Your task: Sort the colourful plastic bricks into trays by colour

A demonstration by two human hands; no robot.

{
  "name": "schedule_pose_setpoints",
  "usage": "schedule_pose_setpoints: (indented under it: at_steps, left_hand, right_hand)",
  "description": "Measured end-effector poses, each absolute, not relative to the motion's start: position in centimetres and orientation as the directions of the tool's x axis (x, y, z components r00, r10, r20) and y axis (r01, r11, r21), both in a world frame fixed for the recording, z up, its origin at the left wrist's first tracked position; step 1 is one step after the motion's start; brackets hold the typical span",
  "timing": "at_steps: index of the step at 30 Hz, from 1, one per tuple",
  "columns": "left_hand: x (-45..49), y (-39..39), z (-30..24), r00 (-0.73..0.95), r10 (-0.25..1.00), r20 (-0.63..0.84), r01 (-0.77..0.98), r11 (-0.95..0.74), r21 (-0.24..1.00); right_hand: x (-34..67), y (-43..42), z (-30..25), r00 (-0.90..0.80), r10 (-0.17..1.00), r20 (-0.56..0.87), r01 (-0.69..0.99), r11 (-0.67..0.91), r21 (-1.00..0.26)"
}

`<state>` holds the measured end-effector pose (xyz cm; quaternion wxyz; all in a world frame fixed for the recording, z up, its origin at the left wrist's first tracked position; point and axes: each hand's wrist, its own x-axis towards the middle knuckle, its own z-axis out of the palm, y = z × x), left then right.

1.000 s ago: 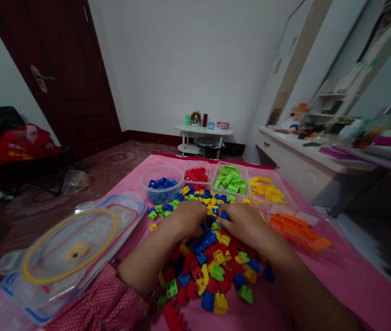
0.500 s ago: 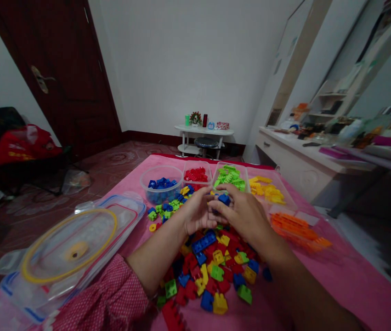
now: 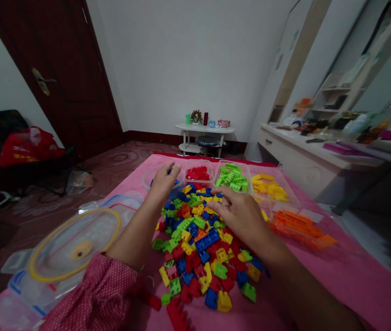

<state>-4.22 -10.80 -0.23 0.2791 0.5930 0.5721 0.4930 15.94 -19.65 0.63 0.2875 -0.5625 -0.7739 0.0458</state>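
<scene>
My left hand is over the round clear tub of blue bricks, its fingertips closed on a small blue brick. Most of the tub's contents are hidden behind that hand. Palm down, my right hand hovers above the far right part of a big mixed pile of toy building bricks. Its thumb and fingers are apart, with nothing visible held between them. The pile mixes red, blue, yellow, green and a few orange pieces.
Behind the pile stand clear boxes of red bricks, green bricks and yellow bricks. A box of orange bricks is at the right. Stacked clear lids lie at the left on the pink cloth.
My left hand has moved away from my right, left and forward to the round tub, carrying the blue brick. My right hand has stayed near the same spot, its fingers now lower.
</scene>
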Motion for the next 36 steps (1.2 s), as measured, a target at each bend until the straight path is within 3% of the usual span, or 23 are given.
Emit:
schedule_pose_setpoints:
  at_steps: [2, 5, 9, 13, 16, 18, 20, 36]
  left_hand:
    - [-4.8, -10.8, -0.2, -0.133, 0.898, 0.419, 0.644, -0.243, 0.725]
    - [-4.6, -11.4, 0.0, 0.011, 0.902, 0.431, 0.714, -0.309, 0.628]
    - [-4.1, -12.5, 0.5, 0.315, 0.925, 0.213, 0.706, -0.378, 0.599]
    - [-3.3, -14.2, 1.0, 0.574, 0.813, -0.096, 0.745, -0.47, 0.473]
    - [-1.7, -15.7, 1.4, 0.513, 0.826, -0.235, 0.851, -0.452, 0.268]
    - [-0.6, -16.4, 1.6, 0.416, 0.874, -0.252, 0.909, -0.406, 0.092]
    - [0.4, -16.9, 1.7, 0.378, 0.891, -0.251, 0.921, -0.389, 0.005]
    - [1.1, -17.4, 1.6, 0.465, 0.813, -0.351, 0.86, -0.509, -0.039]
  right_hand:
    - [15.7, -19.7, 0.2, -0.291, 0.903, 0.316, 0.833, 0.401, -0.381]
    - [15.6, -20.0, -0.5, -0.49, 0.86, 0.144, 0.777, 0.506, -0.374]
    - [15.8, -20.5, -1.5, -0.629, 0.776, -0.04, 0.732, 0.574, -0.367]
    - [15.9, -20.6, -2.1, -0.583, 0.811, -0.044, 0.782, 0.545, -0.302]
    - [16.2, -20.5, -1.5, -0.536, 0.844, -0.028, 0.827, 0.518, -0.216]
    - [16.6, -20.3, -0.8, -0.503, 0.864, -0.002, 0.855, 0.497, -0.151]
    - [17.0, -20.2, 0.0, -0.467, 0.884, 0.025, 0.877, 0.466, -0.115]
    - [17.8, -19.1, 0.2, -0.409, 0.907, 0.099, 0.889, 0.421, -0.182]
